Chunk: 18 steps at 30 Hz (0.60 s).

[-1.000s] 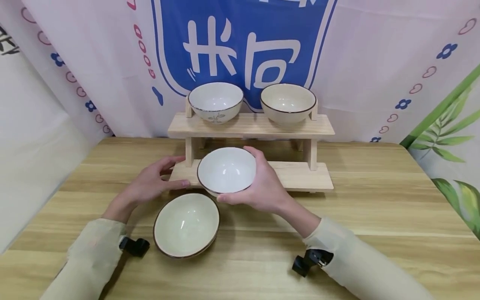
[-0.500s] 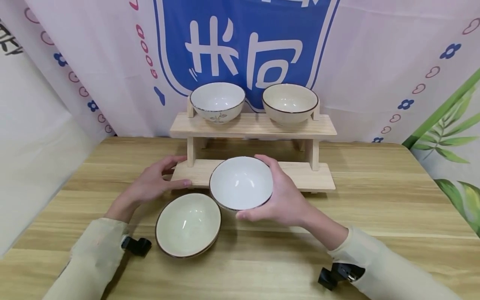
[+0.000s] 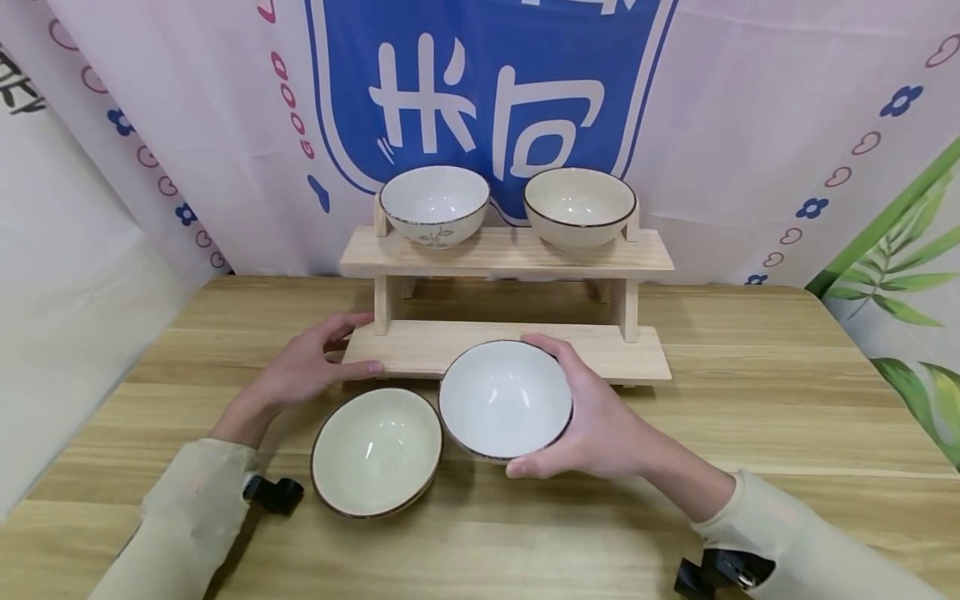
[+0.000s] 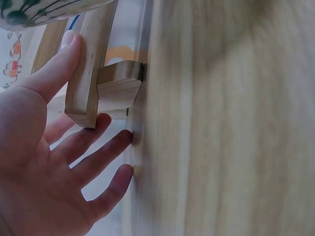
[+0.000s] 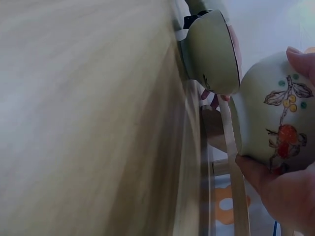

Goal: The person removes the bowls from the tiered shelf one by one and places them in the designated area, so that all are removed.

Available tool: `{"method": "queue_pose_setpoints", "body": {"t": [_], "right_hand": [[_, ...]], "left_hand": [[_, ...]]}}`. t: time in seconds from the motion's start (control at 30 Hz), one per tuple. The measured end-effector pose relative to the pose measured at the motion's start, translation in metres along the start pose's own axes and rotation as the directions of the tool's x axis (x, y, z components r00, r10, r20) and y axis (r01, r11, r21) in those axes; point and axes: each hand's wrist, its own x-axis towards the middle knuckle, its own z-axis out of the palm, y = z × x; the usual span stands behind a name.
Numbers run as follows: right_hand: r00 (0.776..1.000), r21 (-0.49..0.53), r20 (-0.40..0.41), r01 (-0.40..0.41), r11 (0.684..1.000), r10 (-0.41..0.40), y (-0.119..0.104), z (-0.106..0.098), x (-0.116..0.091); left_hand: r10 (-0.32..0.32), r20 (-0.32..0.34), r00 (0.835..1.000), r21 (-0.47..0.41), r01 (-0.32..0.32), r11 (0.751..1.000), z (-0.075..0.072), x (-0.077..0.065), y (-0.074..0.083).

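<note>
My right hand [image 3: 600,421] grips a white bowl [image 3: 504,400] with a dark rim by its right side, in front of the rack's lower shelf. In the right wrist view the bowl's outside [image 5: 261,105] bears painted orange fruit and leaves. My left hand [image 3: 300,368] holds the left end of the two-tier wooden rack [image 3: 420,345]; the left wrist view shows the thumb [image 4: 61,64] against the board, with the other fingers spread on its far side. Between my forearms a cream bowl [image 3: 377,452] with a brown rim stands on the table, close to the white bowl.
On the rack's upper shelf stand a white bowl with a leaf pattern [image 3: 435,208] at left and a cream bowl with a dark rim [image 3: 579,208] at right. The wooden table [image 3: 750,375] ends at a printed curtain [image 3: 712,125] behind the rack.
My right hand has brought the white bowl off the lower shelf's front, toward me and to the right. My left hand and the cream bowl on the table have stayed put.
</note>
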Motion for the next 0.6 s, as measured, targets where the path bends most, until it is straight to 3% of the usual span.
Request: {"method": "queue_pose_setpoints", "body": {"t": [0.37, 0.6], "right_hand": [[0.99, 0.008, 0.14, -0.001, 1.0, 0.0, 0.011, -0.005, -0.013], [0.983, -0.013, 0.184, 0.007, 1.0, -0.005, 0.017, -0.003, -0.016]], "left_hand": [[-0.026, -0.001, 1.0, 0.029, 0.026, 0.999, -0.001, 0.0, 0.0], [-0.011, -0.002, 1.0, 0.034, 0.011, 0.999, -0.001, -0.001, 0.0]]}}
